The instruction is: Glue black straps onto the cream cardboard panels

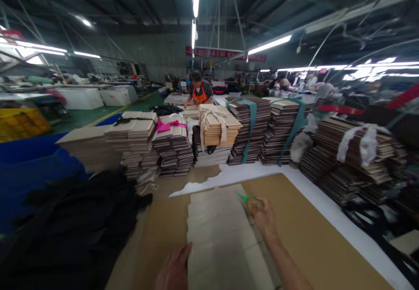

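Observation:
My right hand (pixel 266 219) is wrapped round a small squeeze bottle (pixel 251 205) of amber colour with a green nozzle. The nozzle points to the left, over the far right edge of a long row of overlapping beige pieces (pixel 216 229). At the near left edge of that row rests my left hand (pixel 173 266), with its fingers stretched out and touching the side; it is somewhat blurred. Brown board (pixel 304 220) lies beneath the pieces. I cannot tell whether the nozzle touches them.
Tied stacks of panels (pixel 252 128) line the table's far side, with more stacks (pixel 347 159) at the right. A heap of black cloth (pixel 78 229) lies at the left, near a blue bin (pixel 39 163). Across the stacks is a person in an orange apron (pixel 199 94).

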`<action>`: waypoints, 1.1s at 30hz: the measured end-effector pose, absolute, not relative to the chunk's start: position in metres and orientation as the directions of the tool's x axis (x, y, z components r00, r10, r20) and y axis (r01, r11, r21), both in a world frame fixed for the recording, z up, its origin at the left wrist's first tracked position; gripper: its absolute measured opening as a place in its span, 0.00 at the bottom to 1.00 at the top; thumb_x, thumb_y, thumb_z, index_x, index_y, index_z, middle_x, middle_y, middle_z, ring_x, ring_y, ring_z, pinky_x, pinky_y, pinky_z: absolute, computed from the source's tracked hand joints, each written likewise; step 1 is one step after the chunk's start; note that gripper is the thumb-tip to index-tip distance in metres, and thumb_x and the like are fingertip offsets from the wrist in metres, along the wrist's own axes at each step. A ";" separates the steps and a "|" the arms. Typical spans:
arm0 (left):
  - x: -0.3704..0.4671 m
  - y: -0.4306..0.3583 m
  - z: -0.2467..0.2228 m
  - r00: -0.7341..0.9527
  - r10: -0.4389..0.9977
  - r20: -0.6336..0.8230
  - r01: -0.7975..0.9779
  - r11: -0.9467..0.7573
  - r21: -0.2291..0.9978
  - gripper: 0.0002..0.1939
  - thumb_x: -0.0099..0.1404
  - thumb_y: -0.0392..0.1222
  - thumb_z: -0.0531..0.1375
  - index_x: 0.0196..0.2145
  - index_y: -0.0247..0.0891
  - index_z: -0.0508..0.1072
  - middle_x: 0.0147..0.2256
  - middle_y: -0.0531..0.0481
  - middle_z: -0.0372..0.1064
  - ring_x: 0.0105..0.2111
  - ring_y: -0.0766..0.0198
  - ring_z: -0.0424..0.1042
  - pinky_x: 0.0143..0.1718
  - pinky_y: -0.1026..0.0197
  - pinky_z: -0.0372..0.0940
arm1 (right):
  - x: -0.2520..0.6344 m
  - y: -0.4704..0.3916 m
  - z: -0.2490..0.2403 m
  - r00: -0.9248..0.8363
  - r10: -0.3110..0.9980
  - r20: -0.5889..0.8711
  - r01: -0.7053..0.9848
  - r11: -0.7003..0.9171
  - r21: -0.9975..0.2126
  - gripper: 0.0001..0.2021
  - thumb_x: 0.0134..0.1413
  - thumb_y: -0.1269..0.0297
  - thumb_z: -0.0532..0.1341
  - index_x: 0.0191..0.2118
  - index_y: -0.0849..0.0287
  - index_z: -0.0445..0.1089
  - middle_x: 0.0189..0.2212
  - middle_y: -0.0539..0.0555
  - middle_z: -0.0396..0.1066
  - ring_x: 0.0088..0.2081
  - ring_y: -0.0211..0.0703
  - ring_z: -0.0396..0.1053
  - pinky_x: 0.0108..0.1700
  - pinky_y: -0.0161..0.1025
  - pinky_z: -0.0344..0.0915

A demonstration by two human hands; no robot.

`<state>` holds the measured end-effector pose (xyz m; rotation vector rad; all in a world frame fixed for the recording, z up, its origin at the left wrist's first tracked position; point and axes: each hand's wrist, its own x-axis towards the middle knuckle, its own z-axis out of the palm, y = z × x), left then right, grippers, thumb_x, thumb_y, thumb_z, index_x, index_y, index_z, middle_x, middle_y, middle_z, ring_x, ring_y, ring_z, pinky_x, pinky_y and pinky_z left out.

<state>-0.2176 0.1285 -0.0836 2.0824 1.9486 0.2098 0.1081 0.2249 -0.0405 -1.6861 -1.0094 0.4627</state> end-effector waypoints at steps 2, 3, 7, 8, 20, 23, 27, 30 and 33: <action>-0.211 0.122 -0.072 0.060 0.993 -0.104 0.951 -0.026 0.308 0.32 0.63 0.27 0.44 0.62 0.42 0.64 0.60 0.49 0.64 0.59 0.61 0.62 0.62 0.57 0.55 | 0.113 0.229 -0.044 0.561 0.812 0.161 0.406 -0.100 -0.908 0.20 0.40 0.54 0.63 0.41 0.57 0.70 0.41 0.57 0.70 0.43 0.53 0.69 0.46 0.47 0.65; -0.208 0.120 -0.068 0.058 0.993 -0.105 0.950 -0.023 0.311 0.31 0.63 0.26 0.45 0.62 0.41 0.64 0.60 0.48 0.64 0.58 0.61 0.63 0.62 0.57 0.55 | 0.115 0.231 -0.045 0.558 0.814 0.158 0.414 -0.108 -0.904 0.21 0.39 0.53 0.63 0.41 0.58 0.70 0.41 0.57 0.70 0.44 0.53 0.68 0.47 0.47 0.65; -0.204 0.116 -0.061 0.072 0.996 -0.051 0.938 -0.051 0.342 0.29 0.64 0.26 0.46 0.60 0.40 0.66 0.58 0.46 0.66 0.55 0.60 0.64 0.61 0.57 0.57 | 0.118 0.234 -0.045 0.548 0.818 0.174 0.447 -0.111 -0.887 0.21 0.39 0.53 0.63 0.41 0.58 0.69 0.41 0.57 0.68 0.43 0.51 0.67 0.47 0.48 0.65; -0.205 0.116 -0.062 0.074 0.997 -0.038 0.935 -0.056 0.349 0.29 0.64 0.26 0.46 0.60 0.40 0.66 0.58 0.47 0.66 0.55 0.60 0.64 0.61 0.56 0.57 | 0.118 0.234 -0.045 0.545 0.818 0.183 0.457 -0.108 -0.883 0.20 0.40 0.53 0.63 0.41 0.57 0.69 0.41 0.57 0.68 0.42 0.51 0.67 0.46 0.48 0.65; -0.206 0.116 -0.069 0.056 0.998 -0.036 0.940 -0.041 0.338 0.30 0.64 0.25 0.45 0.60 0.42 0.66 0.58 0.48 0.66 0.56 0.60 0.64 0.61 0.57 0.56 | 0.118 0.236 -0.048 0.459 0.858 0.231 0.613 -0.117 -0.781 0.18 0.47 0.55 0.60 0.43 0.58 0.70 0.40 0.56 0.64 0.40 0.48 0.66 0.45 0.45 0.65; -0.205 0.116 -0.064 0.052 0.996 -0.069 0.945 -0.027 0.327 0.31 0.63 0.24 0.46 0.60 0.41 0.66 0.58 0.49 0.66 0.57 0.60 0.63 0.61 0.58 0.55 | 0.114 0.236 -0.047 0.412 0.882 0.231 0.659 -0.113 -0.744 0.16 0.49 0.56 0.59 0.43 0.57 0.69 0.41 0.56 0.63 0.39 0.47 0.66 0.45 0.45 0.64; -0.204 0.116 -0.059 0.061 0.995 -0.076 0.943 -0.033 0.330 0.30 0.64 0.25 0.46 0.60 0.41 0.66 0.58 0.48 0.66 0.56 0.60 0.63 0.62 0.58 0.54 | 0.109 0.234 -0.044 0.337 0.909 0.244 0.723 -0.083 -0.686 0.15 0.49 0.58 0.60 0.43 0.55 0.69 0.40 0.54 0.63 0.39 0.46 0.66 0.45 0.43 0.64; -0.203 0.116 -0.058 0.064 0.996 -0.070 0.939 -0.036 0.343 0.30 0.64 0.25 0.46 0.60 0.40 0.66 0.57 0.48 0.66 0.56 0.60 0.63 0.61 0.58 0.55 | 0.109 0.232 -0.042 0.329 0.906 0.267 0.763 -0.088 -0.640 0.15 0.51 0.58 0.59 0.45 0.55 0.68 0.40 0.55 0.63 0.41 0.48 0.65 0.46 0.43 0.63; -0.203 0.116 -0.058 0.065 0.996 -0.061 0.938 -0.040 0.345 0.29 0.64 0.26 0.46 0.60 0.39 0.66 0.57 0.47 0.66 0.55 0.59 0.63 0.60 0.58 0.56 | 0.106 0.231 -0.040 0.317 0.906 0.280 0.797 -0.094 -0.597 0.14 0.53 0.59 0.57 0.45 0.55 0.68 0.40 0.55 0.63 0.40 0.48 0.64 0.44 0.44 0.62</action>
